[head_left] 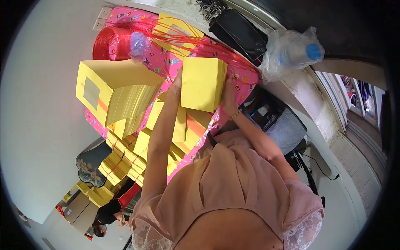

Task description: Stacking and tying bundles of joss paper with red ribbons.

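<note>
A thick stack of yellow paper sheets (202, 83) is held between my two hands above the table. My left hand (178, 84) is pressed along its left side, the fingers partly hidden behind it. At the right side, my right hand (228, 95) grips the stack's edge, its fingertips also partly covered. Left of my left arm stands a taller, fanned pile of yellow paper (129, 104), whose top sheet bears a grey rectangle and an orange stripe. More loose yellow sheets (196, 129) lie under and in front of the held stack.
A pink patterned cloth (246, 85) covers the table. Red plastic strands run from a red roll (111, 43) across its far side. Tied yellow bundles (118, 164) sit at the left. A bagged bottle (293, 54) and a black case (237, 33) rest on the ledge. Another person (110, 212) is lower left.
</note>
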Motion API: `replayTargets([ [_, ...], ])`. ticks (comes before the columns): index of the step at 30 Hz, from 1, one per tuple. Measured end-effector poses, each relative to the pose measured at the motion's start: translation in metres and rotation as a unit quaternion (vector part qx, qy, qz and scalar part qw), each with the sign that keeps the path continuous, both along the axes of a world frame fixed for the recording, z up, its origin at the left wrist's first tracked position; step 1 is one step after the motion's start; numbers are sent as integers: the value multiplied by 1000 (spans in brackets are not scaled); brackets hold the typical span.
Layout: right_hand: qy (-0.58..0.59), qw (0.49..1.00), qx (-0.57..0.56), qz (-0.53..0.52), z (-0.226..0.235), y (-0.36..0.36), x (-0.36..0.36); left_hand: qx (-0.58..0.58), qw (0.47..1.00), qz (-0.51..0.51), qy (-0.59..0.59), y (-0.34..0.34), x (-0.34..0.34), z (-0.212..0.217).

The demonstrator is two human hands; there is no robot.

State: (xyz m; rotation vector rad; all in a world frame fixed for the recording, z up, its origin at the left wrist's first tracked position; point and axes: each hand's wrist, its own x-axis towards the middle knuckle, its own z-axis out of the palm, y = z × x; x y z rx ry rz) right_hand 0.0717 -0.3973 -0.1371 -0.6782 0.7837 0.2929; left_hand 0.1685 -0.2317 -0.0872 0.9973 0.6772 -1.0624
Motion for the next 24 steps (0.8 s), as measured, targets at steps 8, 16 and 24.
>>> replayTargets([
  [8, -166, 979, -113, -19, -76, 25, -49, -12, 999, -31, 11, -12, -2, 8],
  [16, -21, 998, 53, -24, -34, 3, -37, -21, 999, -43, 12, -7, -19, 19],
  [24, -142, 953, -232, 130, -18, 9, -48, -18, 999, -18, -30, 14, -28, 40],
])
